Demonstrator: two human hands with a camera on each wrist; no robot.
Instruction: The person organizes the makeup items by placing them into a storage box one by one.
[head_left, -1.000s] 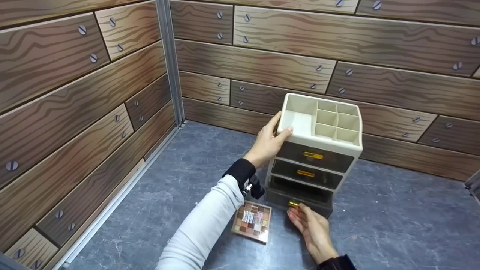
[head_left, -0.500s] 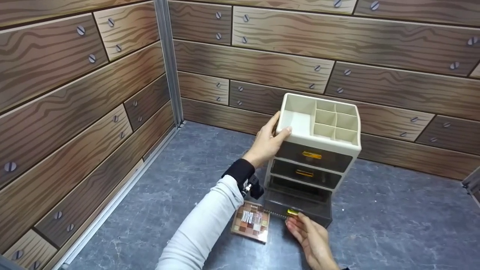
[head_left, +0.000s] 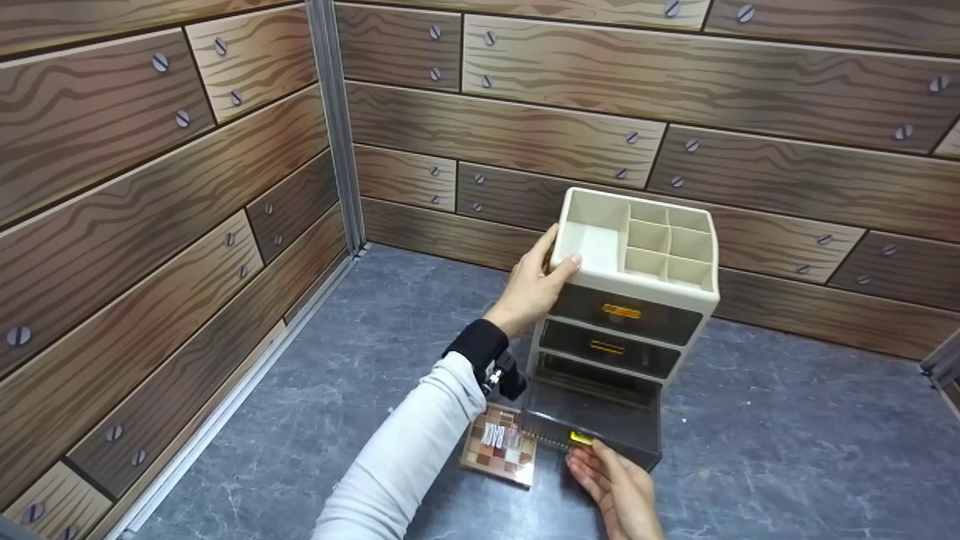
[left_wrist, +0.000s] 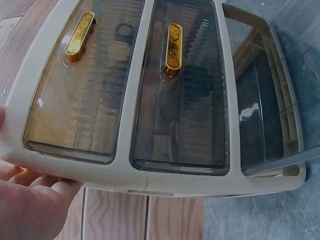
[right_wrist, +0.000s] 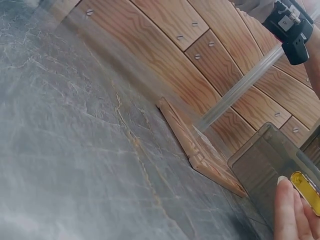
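A cream desktop drawer organizer (head_left: 637, 289) stands on the floor, its top split into open compartments. My left hand (head_left: 527, 289) grips its upper left corner, thumb on the front of the rim and fingers along the side. In the left wrist view the two upper drawers, with gold handles, are closed. The dark see-through bottom drawer (head_left: 600, 409) is pulled well out. My right hand (head_left: 619, 487) holds that drawer's gold handle (head_left: 581, 438) with thumb and fingers from the front. The right wrist view shows fingertips right at the handle (right_wrist: 305, 192).
An eyeshadow palette (head_left: 499, 446) lies flat on the floor, left of the drawer, whose front left corner overlaps it in the head view. Wood-print walls (head_left: 525, 124) close off the back and left. The marbled grey floor (head_left: 787, 420) extends to the right.
The bottom drawer has slid further out toward me, with my right hand moving along on its handle. My left hand has kept its grip on the organizer's corner.
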